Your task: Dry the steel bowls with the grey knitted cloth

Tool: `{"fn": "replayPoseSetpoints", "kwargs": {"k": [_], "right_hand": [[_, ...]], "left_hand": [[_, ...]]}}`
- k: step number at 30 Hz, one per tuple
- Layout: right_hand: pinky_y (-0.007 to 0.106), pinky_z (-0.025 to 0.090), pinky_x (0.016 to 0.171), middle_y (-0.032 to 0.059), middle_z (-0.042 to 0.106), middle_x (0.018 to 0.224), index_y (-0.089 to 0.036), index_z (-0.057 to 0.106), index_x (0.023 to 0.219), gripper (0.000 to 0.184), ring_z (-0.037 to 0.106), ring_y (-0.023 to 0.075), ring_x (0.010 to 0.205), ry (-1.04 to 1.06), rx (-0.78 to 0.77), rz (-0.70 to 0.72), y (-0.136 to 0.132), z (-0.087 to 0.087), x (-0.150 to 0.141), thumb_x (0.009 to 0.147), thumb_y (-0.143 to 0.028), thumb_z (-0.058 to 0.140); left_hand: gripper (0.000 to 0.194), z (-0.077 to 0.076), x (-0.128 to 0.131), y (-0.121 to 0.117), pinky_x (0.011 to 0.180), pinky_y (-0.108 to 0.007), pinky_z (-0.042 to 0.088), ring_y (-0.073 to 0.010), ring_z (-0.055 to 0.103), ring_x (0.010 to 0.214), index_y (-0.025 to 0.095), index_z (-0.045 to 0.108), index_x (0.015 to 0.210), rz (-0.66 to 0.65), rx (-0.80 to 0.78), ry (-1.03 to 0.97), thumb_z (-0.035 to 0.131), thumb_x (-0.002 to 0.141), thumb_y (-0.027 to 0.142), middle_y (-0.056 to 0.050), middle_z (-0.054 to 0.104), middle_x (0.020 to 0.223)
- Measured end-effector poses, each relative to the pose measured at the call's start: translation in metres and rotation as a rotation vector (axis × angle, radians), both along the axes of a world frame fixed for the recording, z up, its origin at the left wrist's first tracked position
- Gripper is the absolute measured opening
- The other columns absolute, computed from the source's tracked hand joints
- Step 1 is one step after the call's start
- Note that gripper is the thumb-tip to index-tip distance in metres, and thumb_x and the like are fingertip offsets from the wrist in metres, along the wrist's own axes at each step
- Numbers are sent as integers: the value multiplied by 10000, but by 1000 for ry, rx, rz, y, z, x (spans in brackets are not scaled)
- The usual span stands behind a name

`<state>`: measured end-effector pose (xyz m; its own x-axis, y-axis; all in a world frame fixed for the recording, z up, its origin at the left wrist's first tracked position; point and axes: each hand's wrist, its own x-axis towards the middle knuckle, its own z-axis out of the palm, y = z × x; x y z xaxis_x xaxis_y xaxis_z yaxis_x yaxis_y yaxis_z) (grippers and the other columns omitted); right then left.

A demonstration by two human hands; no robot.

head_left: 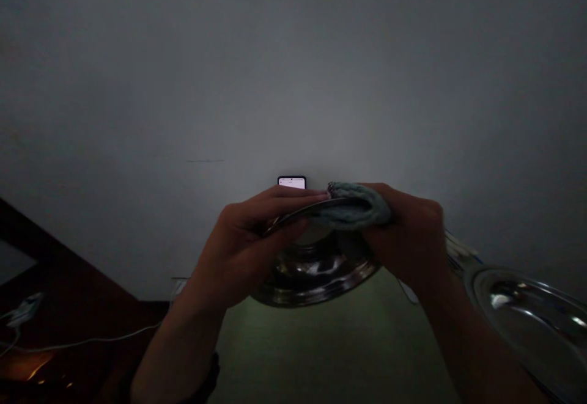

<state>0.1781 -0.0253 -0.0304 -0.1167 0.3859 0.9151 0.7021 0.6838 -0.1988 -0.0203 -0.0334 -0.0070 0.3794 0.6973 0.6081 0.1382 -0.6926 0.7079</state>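
In the middle of the head view, a shiny round metal bowl is held up and tilted. My left hand grips its rim from the left, fingers over the top and thumb below. A grey-green cloth is folded over the right part of the rim. My right hand is closed around that cloth, pinching the rim through it. Much of the bowl's inside is hidden behind my hands and the cloth.
A phone with a lit screen stands behind the bowl, against a plain wall. Another shiny metal dish lies at the right. A white cable runs across the dark furniture on the left. Below is a greenish surface.
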Motion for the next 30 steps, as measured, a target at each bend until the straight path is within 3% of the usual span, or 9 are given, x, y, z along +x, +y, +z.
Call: {"fn": "replayPoseSetpoints", "kwargs": {"k": [4, 7, 10, 13, 16, 19, 24, 27, 30], "right_hand": [[256, 509, 627, -15, 710, 748, -241, 677, 875, 137, 654, 151, 663, 249, -44, -74, -6, 7, 1, 742, -233, 644], [307, 520, 656, 18, 707, 771, -205, 683, 851, 195, 648, 184, 720, 569, -230, -43, 6, -3, -7, 731, -357, 660], [353, 543, 668, 53, 709, 823, -157, 657, 871, 311, 659, 216, 766, 978, -546, 240, 21, -20, -30, 689, -408, 678], [370, 562, 703, 83, 706, 945, -165, 611, 935, 318, 675, 227, 831, 1379, -810, 571, 28, -34, -55, 666, -319, 684], [371, 558, 743, 75, 696, 999, -185, 596, 934, 309, 671, 223, 878, 1499, -912, 639, 31, -40, -59, 641, -235, 680], [370, 542, 734, 53, 699, 938, -180, 610, 926, 324, 663, 211, 831, 1315, -826, 502, 33, -36, -38, 624, -252, 703], [290, 473, 629, -3, 662, 745, -175, 654, 879, 201, 586, 152, 685, 498, -526, 208, 25, -14, 4, 709, -282, 643], [248, 417, 564, -29, 622, 651, -183, 638, 836, 121, 542, 122, 593, 245, -403, 68, 12, -1, 6, 732, -207, 579], [236, 390, 557, -30, 629, 654, -203, 615, 817, 132, 558, 122, 587, 52, -395, 14, 2, 2, -5, 703, -151, 573]], "left_hand": [[268, 13, 0, -15, 847, -341, 533, -232, 641, 978, 261, 711, 995, 91, -72, -236, 630, 768, 145, -15, 697, 1030], [290, 10, 6, -14, 854, -355, 542, -219, 650, 960, 286, 705, 982, 201, -83, -464, 626, 750, 131, 22, 709, 985], [335, 1, 15, -7, 916, -384, 515, -203, 634, 1003, 305, 671, 1020, 305, -72, -665, 614, 745, 123, 53, 697, 1031], [335, -10, 26, 0, 967, -365, 478, -176, 610, 1044, 306, 642, 1038, 415, 34, -767, 606, 759, 124, 71, 681, 1064], [356, -18, 30, 4, 980, -336, 455, -165, 597, 1051, 292, 618, 1042, 428, 94, -760, 617, 741, 102, 75, 668, 1063], [392, -16, 22, 7, 901, -299, 490, -170, 604, 1014, 292, 584, 1068, 364, 14, -614, 608, 726, 102, 63, 661, 1037], [286, 0, -2, 4, 834, -296, 506, -212, 569, 1071, 262, 609, 1038, 357, -27, -102, 591, 762, 189, -8, 598, 1180], [255, 5, -5, 0, 852, -296, 486, -193, 588, 1027, 269, 596, 1079, 327, -40, 139, 510, 839, 255, -12, 639, 1107], [260, 3, 2, -3, 778, -302, 496, -189, 626, 906, 260, 603, 1065, 270, -92, 355, 446, 858, 263, -17, 680, 1001]]}}
